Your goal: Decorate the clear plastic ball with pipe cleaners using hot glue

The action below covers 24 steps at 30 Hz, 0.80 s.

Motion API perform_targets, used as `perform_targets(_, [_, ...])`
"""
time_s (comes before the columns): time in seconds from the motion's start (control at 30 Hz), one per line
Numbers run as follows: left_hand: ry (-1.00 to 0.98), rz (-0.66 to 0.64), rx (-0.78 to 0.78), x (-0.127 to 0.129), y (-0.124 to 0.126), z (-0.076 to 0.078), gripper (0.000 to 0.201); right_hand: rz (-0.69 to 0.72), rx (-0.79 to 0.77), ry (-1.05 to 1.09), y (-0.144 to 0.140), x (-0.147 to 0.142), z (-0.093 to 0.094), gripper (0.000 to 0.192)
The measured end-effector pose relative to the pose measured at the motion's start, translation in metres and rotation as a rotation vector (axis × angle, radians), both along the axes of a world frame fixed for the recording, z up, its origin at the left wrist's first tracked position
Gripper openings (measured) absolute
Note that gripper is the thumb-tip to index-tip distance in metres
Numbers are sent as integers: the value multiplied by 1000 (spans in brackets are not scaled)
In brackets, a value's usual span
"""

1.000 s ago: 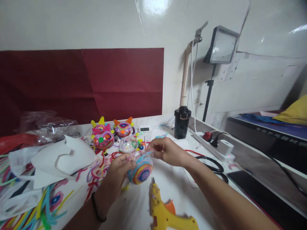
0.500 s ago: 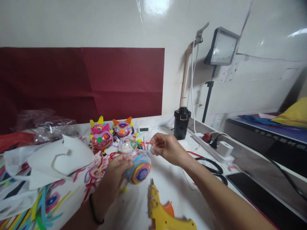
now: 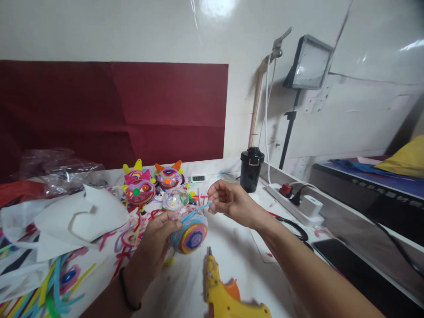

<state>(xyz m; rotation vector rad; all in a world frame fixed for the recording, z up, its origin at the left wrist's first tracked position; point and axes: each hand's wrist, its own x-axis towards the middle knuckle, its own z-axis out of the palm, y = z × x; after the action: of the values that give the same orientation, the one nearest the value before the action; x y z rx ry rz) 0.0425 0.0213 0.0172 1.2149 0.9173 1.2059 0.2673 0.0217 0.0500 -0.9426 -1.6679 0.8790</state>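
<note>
My left hand [image 3: 158, 240] grips a ball [image 3: 190, 234] wrapped in coloured rings of blue, orange, yellow and purple, held just above the white table [image 3: 188, 282]. My right hand [image 3: 228, 202] pinches the free end of a light blue strand [image 3: 198, 210] that runs up from the ball's top. A clear ball [image 3: 175, 198] lies just behind the wrapped one. A yellow glue gun [image 3: 228, 293] lies on the table below my hands, its nozzle pointing toward the ball.
Two finished decorated balls with ears [image 3: 139, 189] [image 3: 168, 176] stand behind. Loose coloured strands [image 3: 49, 287] and white paper [image 3: 79, 216] cover the left. A black jar [image 3: 251, 169], a power strip [image 3: 298, 201], black cables [image 3: 291, 227] and a lamp stand [image 3: 289, 128] sit at right.
My right hand has lifted up and slightly right, drawing the blue strand away from the ball. The left hand keeps its hold on the ball, which has shifted a little left.
</note>
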Motion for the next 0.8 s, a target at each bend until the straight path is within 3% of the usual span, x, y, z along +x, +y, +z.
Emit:
perform_targets(0.13, [-73,-105,-31,14,-4,6,5,-92,133,-139,-2,-3,-2,24])
perform_targets(0.3, [-95,-122,-6,17,-5,11,7,-219,316,-357,-8,-9,-4,28])
perform_targets(0.5, [-94,-130,-50,15,-4,6,7,-318,374,-533,-10,-20,-9,29])
perform_targets(0.63, [-101,-135,-40,15,-6,9,5,-354,357,-503,-9,-23,-12,22])
perform_targets(0.8, [-169,-81,-50,10,-1,17,5,-369,279,-242,1,-7,-10,16])
